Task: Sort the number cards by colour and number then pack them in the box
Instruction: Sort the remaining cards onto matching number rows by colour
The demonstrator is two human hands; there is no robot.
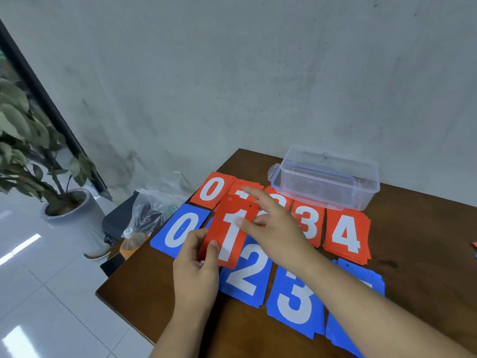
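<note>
Worktop [144,301], dark brown wood, against a grey wall [232,73]. Box [327,177], clear plastic, at the far side, just behind red 3 [308,223] and red 4 [346,233]. Far row of card piles, left to right: red 0 [213,188]; red 1 pile [238,186], mostly covered; red 2 pile [277,196], largely hidden by the right hand [273,228]; then red 3 and red 4, neighbours close or overlapping. Near row, left to right: blue 0 [180,229]; blue 2 [247,270]; blue 3 [294,298]; one more blue pile [361,275], its number hidden by the right forearm. Red 1 card [229,228], single, held tilted above the gap between blue 0 and blue 2, overlapping both rows. Left hand [196,270]: grip clamped on the card's lower end, thumb on the face, fingers behind. Right hand: index finger straight, its tip at the red 1 pile; thumb tip lies over the card's face; whether this grip pinches the card cannot be told. Beyond the worktop's left edge, low down: plastic bag [160,200], bottle [133,241] of orange liquid, and a potted plant [31,140] on the pale tiled floor [38,293].
</note>
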